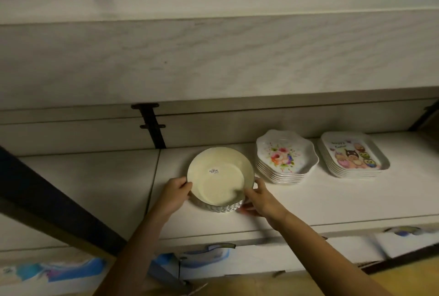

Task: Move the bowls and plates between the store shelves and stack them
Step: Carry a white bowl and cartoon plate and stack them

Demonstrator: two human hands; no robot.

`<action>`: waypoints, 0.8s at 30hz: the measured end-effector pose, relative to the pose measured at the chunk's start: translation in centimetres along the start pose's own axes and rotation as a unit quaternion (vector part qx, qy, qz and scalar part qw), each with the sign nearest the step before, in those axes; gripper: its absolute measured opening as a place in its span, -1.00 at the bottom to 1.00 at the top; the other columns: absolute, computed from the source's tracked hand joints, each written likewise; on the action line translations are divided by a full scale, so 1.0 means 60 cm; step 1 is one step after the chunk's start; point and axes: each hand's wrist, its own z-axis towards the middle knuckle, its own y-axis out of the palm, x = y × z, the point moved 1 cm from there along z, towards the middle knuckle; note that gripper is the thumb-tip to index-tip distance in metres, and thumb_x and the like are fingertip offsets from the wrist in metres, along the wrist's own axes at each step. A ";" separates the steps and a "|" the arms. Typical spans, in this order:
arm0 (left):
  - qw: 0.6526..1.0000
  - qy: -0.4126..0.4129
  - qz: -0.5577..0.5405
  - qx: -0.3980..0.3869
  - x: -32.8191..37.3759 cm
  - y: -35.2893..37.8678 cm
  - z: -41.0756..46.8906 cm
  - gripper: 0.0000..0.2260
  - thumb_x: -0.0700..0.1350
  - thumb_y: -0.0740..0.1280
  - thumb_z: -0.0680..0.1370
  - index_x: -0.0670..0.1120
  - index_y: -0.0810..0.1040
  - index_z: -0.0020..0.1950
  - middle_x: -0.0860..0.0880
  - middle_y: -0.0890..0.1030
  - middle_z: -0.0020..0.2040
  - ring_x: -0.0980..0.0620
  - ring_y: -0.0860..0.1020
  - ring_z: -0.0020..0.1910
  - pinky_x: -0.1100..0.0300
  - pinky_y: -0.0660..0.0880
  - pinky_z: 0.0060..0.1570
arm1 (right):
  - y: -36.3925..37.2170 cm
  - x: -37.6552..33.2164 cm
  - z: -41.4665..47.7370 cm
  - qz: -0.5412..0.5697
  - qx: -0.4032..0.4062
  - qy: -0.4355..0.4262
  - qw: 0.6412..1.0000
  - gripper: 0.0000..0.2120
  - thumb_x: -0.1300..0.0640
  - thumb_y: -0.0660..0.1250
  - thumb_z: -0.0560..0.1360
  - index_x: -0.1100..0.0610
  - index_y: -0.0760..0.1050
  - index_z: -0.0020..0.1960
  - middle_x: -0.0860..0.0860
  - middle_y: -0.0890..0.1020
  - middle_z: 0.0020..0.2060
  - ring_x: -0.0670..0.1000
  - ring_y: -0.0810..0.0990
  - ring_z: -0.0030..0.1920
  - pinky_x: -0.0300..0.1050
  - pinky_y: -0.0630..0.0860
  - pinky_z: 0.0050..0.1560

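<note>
A stack of cream bowls (221, 177) with a price sticker inside the top one sits on the white middle shelf (95, 177). My left hand (177, 189) grips the stack's left rim. On the right side, my right hand (257, 197) holds the rim with the thumb on top and the fingers under the stack's side. To the right stands a stack of scalloped floral plates (286, 157), and further right a stack of rectangular owl-print plates (354, 155).
A thick white upper shelf (213, 53) overhangs the bowls. A dark bracket (152, 127) stands on the back wall behind them. A dark diagonal bar (52, 203) crosses the lower left. Blue-printed items (59, 269) lie on the shelf below.
</note>
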 end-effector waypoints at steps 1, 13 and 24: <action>1.000 0.004 0.014 0.001 -0.004 -0.002 -0.008 -0.79 -0.23 0.19 0.54 -0.36 0.54 -0.08 -0.26 0.61 -0.10 -0.17 0.57 -0.05 -0.05 0.52 0.04 | 0.004 0.005 -0.009 0.006 0.004 -0.001 1.000 -0.58 0.11 0.23 0.56 0.08 0.14 0.34 0.26 0.55 0.03 0.08 0.58 -0.18 -0.28 0.58 -0.39; 0.996 0.017 0.083 0.014 -0.020 -0.002 -0.056 -0.79 -0.17 0.17 0.58 -0.14 0.49 -0.22 -0.26 0.59 -0.07 -0.18 0.57 -0.05 0.10 0.47 -0.13 | 0.019 0.022 -0.051 -0.017 -0.004 -0.023 1.000 -0.57 0.07 0.19 0.57 0.06 0.12 0.37 0.12 0.55 -0.05 -0.01 0.57 -0.21 -0.33 0.58 -0.33; 0.964 0.199 0.130 0.120 0.093 0.043 -0.103 -0.63 -0.19 0.20 0.57 -0.14 0.34 0.39 -0.13 0.35 0.40 -0.08 0.32 0.37 0.05 0.31 0.30 | -0.105 0.020 -0.091 -0.067 0.093 -0.036 0.993 -0.53 -0.13 0.12 0.55 0.08 0.26 0.38 0.03 0.47 0.22 0.00 0.63 -0.07 -0.23 0.56 -0.14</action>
